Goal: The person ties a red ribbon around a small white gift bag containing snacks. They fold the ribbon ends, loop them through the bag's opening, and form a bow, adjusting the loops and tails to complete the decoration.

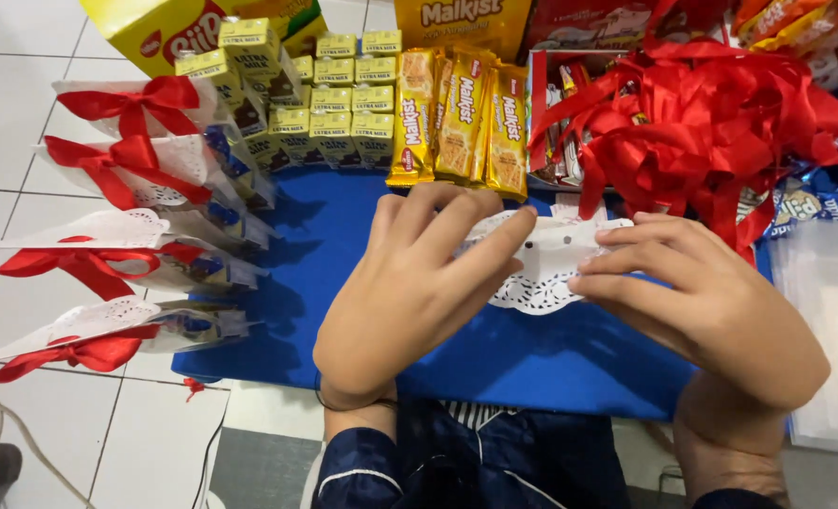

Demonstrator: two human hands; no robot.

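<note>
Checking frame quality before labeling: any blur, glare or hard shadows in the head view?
Head view: evenly lit and mostly sharp; left hand and right hand are crisp on the white doily. Soft shadows fall on the blue mat beside the ribboned bags. Mild glare on the yellow cracker packs and red ribbon pile. Slight wide-angle bend at the edges.

Seen from my head camera, my left hand [410,287] lies palm down, fingers spread and angled toward the right. My right hand [711,302] faces it, fingers pointing left, thumb and forefinger pinched near the tips. Both wrists rise from dark blue sleeves [362,471] at the frame's bottom.
</note>
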